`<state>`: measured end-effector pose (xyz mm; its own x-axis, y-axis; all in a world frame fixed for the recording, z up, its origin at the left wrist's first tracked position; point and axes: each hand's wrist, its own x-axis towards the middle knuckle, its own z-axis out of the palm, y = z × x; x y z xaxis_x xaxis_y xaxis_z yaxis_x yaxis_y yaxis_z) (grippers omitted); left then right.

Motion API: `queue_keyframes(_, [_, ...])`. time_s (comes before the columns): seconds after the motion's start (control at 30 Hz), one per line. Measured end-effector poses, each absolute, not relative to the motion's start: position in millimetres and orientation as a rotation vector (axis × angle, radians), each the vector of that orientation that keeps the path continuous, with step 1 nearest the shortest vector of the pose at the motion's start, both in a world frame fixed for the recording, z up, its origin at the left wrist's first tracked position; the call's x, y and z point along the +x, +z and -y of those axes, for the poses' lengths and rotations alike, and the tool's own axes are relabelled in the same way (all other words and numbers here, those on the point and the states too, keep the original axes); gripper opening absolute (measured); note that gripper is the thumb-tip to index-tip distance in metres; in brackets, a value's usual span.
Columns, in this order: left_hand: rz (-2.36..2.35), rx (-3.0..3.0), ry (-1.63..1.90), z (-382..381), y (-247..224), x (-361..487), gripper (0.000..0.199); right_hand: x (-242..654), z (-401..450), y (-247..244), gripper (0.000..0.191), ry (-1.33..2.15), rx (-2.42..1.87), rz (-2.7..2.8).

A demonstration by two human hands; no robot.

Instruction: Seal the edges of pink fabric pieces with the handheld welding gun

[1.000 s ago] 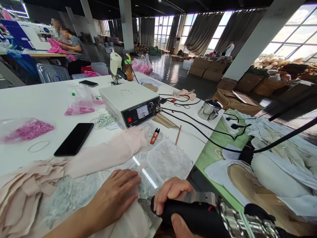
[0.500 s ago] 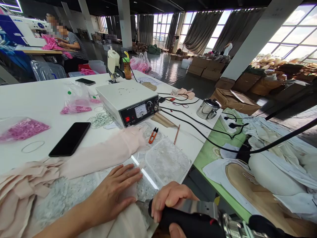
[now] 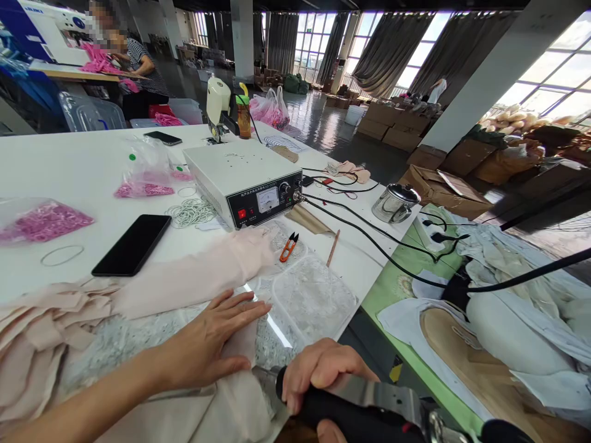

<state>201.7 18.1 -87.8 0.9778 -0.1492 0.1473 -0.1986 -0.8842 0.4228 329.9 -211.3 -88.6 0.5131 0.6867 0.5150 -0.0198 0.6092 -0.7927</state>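
My left hand (image 3: 217,341) lies flat with its fingers spread on pale pink fabric (image 3: 242,403). Beneath the cloth is a transparent sheet over a mottled grey surface (image 3: 314,289). My right hand (image 3: 327,369) is wrapped round a black handheld cutter (image 3: 360,412) with a metal plate along its side. The cutter's narrow metal tip points left, close beside my left thumb, at the cloth. Whether it touches the cloth I cannot tell. Further up lies another piece of pink fabric (image 3: 198,267), and layered pink strips (image 3: 46,332) are at the left.
Orange thread snips (image 3: 289,247), a black phone (image 3: 132,245) and a white control box (image 3: 244,184) with a meter lie ahead. A black cable (image 3: 364,231) crosses to the right. A steel mug (image 3: 396,203) stands near the edge. At far left, a person sits by a sewing machine (image 3: 50,31).
The view has shifted slightly, so the scene sits a little differently in the frame. My left hand's fingers are spread wider. The right hand keeps its hold on the cutter.
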Motion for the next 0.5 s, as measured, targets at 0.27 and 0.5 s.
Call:
queue_keyframes(0.27, [0.172,2.692,0.268,-8.0,-101.3,195.3,0.073,311.8,192.0,-93.9,0.035,0.256,-0.753,0.847])
queue_keyframes(0.5, [0.095,2.746,0.344,1.1,-116.5,195.7,0.062,323.5,204.0,-78.5,0.007,0.530,-0.750,0.982])
